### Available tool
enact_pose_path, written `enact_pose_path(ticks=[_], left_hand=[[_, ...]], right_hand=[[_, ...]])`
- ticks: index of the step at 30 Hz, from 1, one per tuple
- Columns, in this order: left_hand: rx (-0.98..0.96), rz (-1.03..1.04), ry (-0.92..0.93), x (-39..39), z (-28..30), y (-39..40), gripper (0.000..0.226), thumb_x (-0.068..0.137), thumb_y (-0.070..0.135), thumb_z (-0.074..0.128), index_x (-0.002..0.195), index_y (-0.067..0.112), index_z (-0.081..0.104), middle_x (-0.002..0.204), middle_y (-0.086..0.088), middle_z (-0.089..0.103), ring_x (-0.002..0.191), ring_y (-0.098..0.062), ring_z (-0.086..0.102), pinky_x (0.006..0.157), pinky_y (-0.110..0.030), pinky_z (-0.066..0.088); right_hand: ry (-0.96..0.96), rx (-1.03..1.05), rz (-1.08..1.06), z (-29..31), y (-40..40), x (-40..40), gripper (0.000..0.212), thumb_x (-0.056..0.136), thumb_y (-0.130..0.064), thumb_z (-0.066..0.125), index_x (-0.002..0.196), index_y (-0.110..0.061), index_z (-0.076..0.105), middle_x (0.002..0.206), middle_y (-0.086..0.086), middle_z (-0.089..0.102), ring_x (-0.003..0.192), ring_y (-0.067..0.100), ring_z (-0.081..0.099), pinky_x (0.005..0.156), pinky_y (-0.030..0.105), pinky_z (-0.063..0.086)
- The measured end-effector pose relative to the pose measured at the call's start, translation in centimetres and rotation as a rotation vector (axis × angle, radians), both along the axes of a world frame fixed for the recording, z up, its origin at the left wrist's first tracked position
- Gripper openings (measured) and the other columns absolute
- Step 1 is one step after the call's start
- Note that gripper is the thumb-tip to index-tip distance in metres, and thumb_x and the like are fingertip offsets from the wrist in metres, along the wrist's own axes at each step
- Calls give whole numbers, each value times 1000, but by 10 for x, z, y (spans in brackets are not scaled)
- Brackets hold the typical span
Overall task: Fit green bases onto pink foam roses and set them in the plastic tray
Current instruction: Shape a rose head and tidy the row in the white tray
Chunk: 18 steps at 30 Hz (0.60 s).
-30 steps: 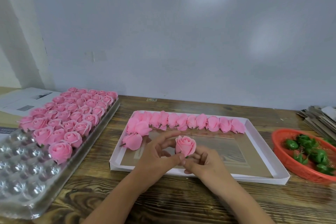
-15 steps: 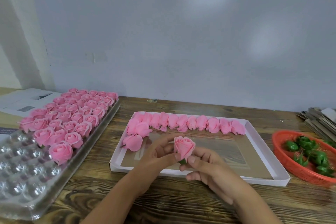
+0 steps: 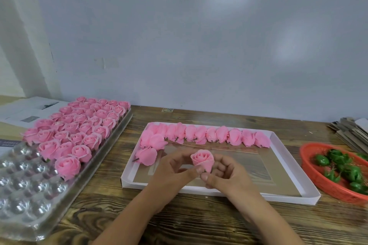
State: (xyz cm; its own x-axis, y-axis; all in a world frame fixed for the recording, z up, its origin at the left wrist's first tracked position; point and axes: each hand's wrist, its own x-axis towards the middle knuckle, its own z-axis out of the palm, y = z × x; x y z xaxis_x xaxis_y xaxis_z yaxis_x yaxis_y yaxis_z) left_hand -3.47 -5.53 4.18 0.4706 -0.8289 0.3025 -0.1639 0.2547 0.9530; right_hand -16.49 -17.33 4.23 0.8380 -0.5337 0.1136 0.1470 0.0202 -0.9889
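Fingers of my left hand and right hand pinch one pink rose above the white box.

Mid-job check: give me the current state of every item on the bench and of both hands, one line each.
held rose: upright, pinched by both hands above the white box.
left hand: grips the rose.
right hand: pinches the rose's bottom.
plastic tray: far part filled with roses, near cells empty.
white box: roses lying along far edge and left corner.
red basket: holds green bases.
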Motion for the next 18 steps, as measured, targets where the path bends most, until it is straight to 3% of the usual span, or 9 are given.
enact_pose_path(ticks=[3,6,8,10,13,16,18], left_hand=[[9,-15,-23,0,0,0,31,82,36,78,113,39,74,117,7,74,114,-9,66,90,-18,52],[-2,11,-27,-1,1,0,29,82,44,76,110,40,73,115,10,73,112,-7,66,88,-18,52],[-26,43,11,0,1,1,33,79,54,75,107,39,74,111,11,73,107,-5,66,85,-17,52],[-47,41,40,0,0,2,40,73,63,77,103,38,76,113,10,73,108,-6,67,85,-16,52],[-35,-1,18,0,-2,1,28,74,53,81,97,36,79,117,6,74,111,-11,68,87,-22,54],[-11,-29,-49,0,-6,-1,24,78,36,83,102,36,78,119,6,73,110,-15,68,87,-25,56],[24,-44,-83,1,-9,-2,35,77,34,85,110,38,75,119,6,73,112,-15,68,90,-25,55]], right_hand=[[47,-125,52,1,-1,-1,33,77,-22,77,109,-30,75,72,3,61,70,14,51,68,27,47],[101,-226,3,0,-2,-2,24,77,-31,77,100,-35,76,60,-8,53,64,8,50,66,21,41],[136,-309,-6,-1,-1,-1,27,71,-38,76,98,-38,75,69,-2,67,69,8,57,70,23,45],[158,-345,38,-3,3,0,32,68,-45,75,99,-39,74,85,16,69,73,14,57,72,33,45],[168,-381,70,-5,4,1,31,69,-44,75,100,-39,74,89,26,64,72,17,52,67,37,43],[148,-411,21,-5,5,1,29,69,-42,75,98,-44,73,89,14,71,73,20,61,72,45,53],[125,-423,-30,-6,6,3,30,70,-35,73,97,-48,72,88,4,74,76,9,65,72,37,55]])
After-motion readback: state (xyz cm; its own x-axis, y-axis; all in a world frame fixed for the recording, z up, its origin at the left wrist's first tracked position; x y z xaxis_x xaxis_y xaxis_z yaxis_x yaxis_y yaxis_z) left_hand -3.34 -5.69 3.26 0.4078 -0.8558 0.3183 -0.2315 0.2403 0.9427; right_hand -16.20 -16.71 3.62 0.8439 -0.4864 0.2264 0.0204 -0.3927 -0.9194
